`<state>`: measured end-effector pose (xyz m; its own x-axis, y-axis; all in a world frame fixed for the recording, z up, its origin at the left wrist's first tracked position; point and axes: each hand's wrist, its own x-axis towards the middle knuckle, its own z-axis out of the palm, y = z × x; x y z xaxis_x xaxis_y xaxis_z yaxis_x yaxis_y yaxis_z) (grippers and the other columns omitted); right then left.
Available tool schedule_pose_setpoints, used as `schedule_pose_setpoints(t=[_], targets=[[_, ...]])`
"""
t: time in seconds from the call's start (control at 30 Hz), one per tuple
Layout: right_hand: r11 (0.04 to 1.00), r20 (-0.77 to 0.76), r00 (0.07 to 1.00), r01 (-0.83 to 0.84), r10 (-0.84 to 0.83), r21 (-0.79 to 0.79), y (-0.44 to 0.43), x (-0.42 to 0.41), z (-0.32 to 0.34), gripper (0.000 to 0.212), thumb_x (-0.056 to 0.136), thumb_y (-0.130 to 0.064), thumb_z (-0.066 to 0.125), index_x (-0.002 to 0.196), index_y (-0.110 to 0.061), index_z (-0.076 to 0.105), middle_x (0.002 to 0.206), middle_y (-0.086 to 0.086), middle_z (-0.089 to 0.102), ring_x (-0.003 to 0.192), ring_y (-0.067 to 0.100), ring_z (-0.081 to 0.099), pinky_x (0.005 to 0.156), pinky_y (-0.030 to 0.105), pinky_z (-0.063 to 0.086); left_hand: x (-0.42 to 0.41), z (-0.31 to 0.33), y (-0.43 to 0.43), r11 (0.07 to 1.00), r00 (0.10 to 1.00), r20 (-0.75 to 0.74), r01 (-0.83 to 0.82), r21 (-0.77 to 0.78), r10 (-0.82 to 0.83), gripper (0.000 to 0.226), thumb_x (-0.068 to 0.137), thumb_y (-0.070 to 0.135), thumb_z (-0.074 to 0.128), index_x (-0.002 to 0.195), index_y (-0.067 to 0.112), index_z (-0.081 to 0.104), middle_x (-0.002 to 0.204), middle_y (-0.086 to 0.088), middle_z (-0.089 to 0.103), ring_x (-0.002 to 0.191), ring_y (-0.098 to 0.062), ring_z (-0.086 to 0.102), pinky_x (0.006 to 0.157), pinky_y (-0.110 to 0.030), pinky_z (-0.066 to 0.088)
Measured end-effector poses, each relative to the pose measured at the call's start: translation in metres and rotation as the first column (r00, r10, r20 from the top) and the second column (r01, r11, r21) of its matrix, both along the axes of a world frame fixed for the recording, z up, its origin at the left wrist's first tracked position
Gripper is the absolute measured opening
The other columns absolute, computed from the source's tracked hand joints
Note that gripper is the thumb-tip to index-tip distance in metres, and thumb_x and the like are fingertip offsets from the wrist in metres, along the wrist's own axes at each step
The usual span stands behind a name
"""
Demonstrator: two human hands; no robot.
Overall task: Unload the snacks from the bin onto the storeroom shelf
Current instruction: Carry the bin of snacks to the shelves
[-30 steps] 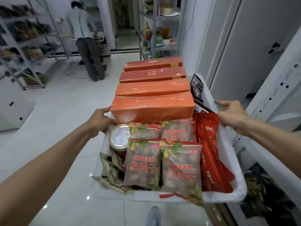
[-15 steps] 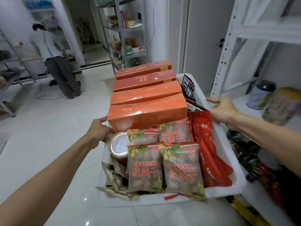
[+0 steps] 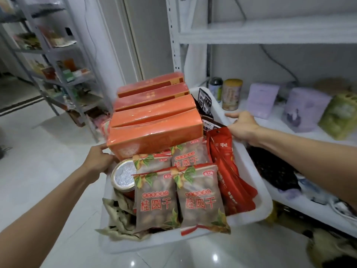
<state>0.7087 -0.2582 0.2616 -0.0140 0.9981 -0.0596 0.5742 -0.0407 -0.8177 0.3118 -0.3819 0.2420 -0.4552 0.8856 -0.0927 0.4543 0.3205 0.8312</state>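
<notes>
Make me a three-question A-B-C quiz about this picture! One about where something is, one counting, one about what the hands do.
1. Where is the round can with the silver lid?
A. on the floor
B. in the white plastic bin, left of the brown fruit bags
C. on a chair
2. How many long orange cardboard boxes are in the bin?
A. two
B. four
C. six
3. What are the two hands doing?
A. hanging empty
B. lifting a bag
C. gripping the bin's rim
Answers: 1 B: the can sits beside the bags. 2 B: four lie side by side. 3 C: left hand and right hand each hold a side.
</notes>
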Motion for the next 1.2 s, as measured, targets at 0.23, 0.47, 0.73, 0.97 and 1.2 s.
schedule_pose_setpoints(t=[0.23,0.47,0.73,0.97,1.2], targets=[[0.986,0.040,0.985,0.168,-0.169,0.024,-0.045,0.098,0.004,0.073,0.076,-0.016,0.079,0.143,-0.026,0.052,0.106,0.010,0.071,0.070,0.022,0.068,0.048,0.026,0.052,0.086,-0.001,0.023,0.982,0.983,0.016,0.185,0.046,-0.185,0.023,0.079,-0.008,0.072,0.095,0.007,0.067,0.074,-0.012,0.063,0.063,-0.026,0.054,0.048,-0.026,0.043],[0.950,0.049,0.949,0.311,-0.312,0.018,-0.097,0.199,0.008,0.077,0.077,-0.019,0.082,0.146,-0.021,0.047,0.121,0.011,0.064,0.071,0.018,0.060,0.040,0.021,0.042,0.181,0.001,0.043,0.922,0.921,0.043,0.385,0.029,-0.386,0.025,0.080,-0.003,0.074,0.099,0.011,0.068,0.089,-0.014,0.067,0.070,-0.025,0.057,0.066,-0.035,0.046],[0.879,0.043,0.878,0.477,-0.477,0.022,-0.164,0.293,0.010,0.079,0.076,-0.028,0.084,0.146,-0.019,0.048,0.131,0.012,0.062,0.099,0.020,0.064,0.076,0.027,0.053,0.295,-0.005,0.062,0.848,0.846,0.060,0.530,0.025,-0.530,0.041,0.081,-0.003,0.074,0.119,0.009,0.064,0.090,-0.010,0.067,0.070,-0.022,0.060,0.059,-0.036,0.050],[0.781,0.015,0.781,0.624,-0.624,-0.007,-0.221,0.369,0.002,0.078,0.076,-0.021,0.084,0.146,-0.019,0.049,0.127,0.014,0.064,0.102,0.026,0.065,0.079,0.027,0.052,0.391,-0.014,0.062,0.766,0.764,0.060,0.642,0.019,-0.642,0.025,0.078,-0.003,0.077,0.082,0.020,0.068,0.092,-0.016,0.068,0.081,-0.031,0.061,0.070,-0.044,0.050],[0.669,-0.018,0.668,0.743,-0.744,-0.012,-0.284,0.449,-0.011,0.084,0.068,-0.031,0.089,0.143,-0.021,0.053,0.126,0.012,0.065,0.104,0.027,0.067,0.093,0.035,0.055,0.498,-0.020,0.057,0.655,0.655,0.039,0.755,0.005,-0.755,0.048,0.078,-0.006,0.075,0.123,0.007,0.064,0.076,-0.003,0.070,0.072,-0.023,0.064,0.075,-0.044,0.056]])
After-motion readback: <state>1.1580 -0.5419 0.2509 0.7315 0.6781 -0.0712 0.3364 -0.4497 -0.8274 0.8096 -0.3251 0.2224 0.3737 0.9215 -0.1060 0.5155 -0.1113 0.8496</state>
